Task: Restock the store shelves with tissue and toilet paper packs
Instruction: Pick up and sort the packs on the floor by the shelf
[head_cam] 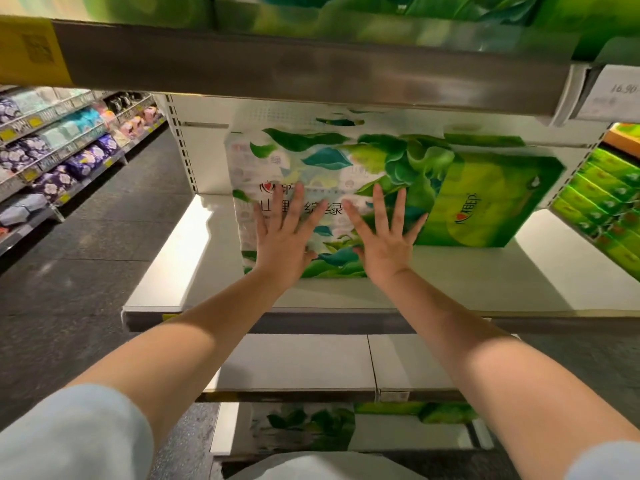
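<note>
Green-leafed tissue pack (311, 202) sits on the white shelf (194, 258) — left hand (280, 244) and right hand (384, 247), fingers splayed flat, gripping nothing, likely push it farther in.

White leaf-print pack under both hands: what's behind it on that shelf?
Behind the white leaf-print pack, to its right, a bright green pack leans on the shelf. White back panel shows at left. Directly behind is covered. Left hand and right hand press flat.

White plastic tissue pack with green leaf print (311, 174): large characters "山野综绿", partly covered by fingers. Bright green plastic tissue pack (491, 202): brand "心相印". White paper price tag (613, 93): "16.90". Remaining labels illegible.
</note>
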